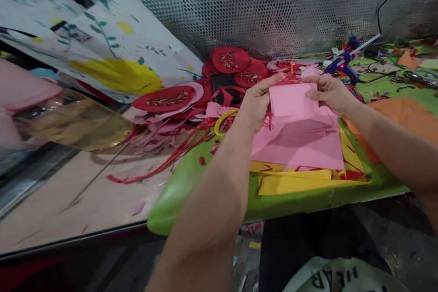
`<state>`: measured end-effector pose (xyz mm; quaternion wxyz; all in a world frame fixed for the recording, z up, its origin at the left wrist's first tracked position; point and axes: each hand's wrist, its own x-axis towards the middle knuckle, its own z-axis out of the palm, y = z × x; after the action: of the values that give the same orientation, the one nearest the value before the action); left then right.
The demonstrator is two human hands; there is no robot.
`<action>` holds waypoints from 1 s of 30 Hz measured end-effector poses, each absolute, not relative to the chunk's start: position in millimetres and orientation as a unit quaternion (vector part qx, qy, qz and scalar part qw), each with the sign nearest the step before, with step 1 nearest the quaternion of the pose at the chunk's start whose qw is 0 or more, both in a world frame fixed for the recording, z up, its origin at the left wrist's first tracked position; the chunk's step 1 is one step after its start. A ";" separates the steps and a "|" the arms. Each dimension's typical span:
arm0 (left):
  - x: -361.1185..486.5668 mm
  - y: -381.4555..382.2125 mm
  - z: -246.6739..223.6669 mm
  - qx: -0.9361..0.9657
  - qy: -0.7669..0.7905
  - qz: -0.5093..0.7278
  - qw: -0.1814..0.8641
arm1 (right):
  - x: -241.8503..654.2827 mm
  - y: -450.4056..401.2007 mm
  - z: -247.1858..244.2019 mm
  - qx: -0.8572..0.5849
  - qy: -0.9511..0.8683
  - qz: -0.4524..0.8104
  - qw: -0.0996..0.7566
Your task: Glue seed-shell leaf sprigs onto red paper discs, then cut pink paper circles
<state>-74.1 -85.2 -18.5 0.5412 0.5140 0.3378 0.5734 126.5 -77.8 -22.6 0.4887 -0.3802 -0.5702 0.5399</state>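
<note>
A small folded piece of pink paper (294,101) is held up between both hands. My left hand (257,102) pinches its left edge, and my right hand (329,92) pinches its upper right corner with thumb and fingers. Just below lies a larger pink sheet (297,146), partly covered by more pink paper. Under that are yellow sheets (294,183) with red scraps on them. A yellow-handled tool (222,123) lies left of my left wrist, its other end hidden.
Red round pieces (231,59) with leaf patterns pile up behind my left hand. A blue glue gun (346,70) lies at the back right, with a black cord. Orange paper (407,118) lies beneath my right forearm. A floral bag (119,50) stands at the left.
</note>
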 end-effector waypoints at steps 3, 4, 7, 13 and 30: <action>-72.2 -84.7 -16.2 0.485 0.326 0.567 0.580 | 125.8 -75.7 -22.8 -0.389 -0.549 0.505 0.541; -71.4 -84.6 -16.4 0.483 0.327 0.555 0.593 | 125.4 -75.0 -23.2 -0.392 -0.545 0.492 0.554; -66.7 -84.7 -20.5 0.488 0.345 0.535 0.596 | 123.1 -74.2 -25.6 -0.396 -0.541 0.464 0.579; -58.5 -81.9 -31.1 0.457 0.358 0.590 0.562 | 115.4 -78.4 -29.6 -0.385 -0.545 0.451 0.592; -61.7 -73.9 -33.8 0.472 0.338 0.616 0.532 | 115.2 -85.9 -23.5 -0.419 -0.550 0.530 0.491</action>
<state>-61.7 -73.9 -33.8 0.5320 0.4722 0.3375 0.6165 115.2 -85.9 -23.5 0.4909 -0.4191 -0.5498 0.5303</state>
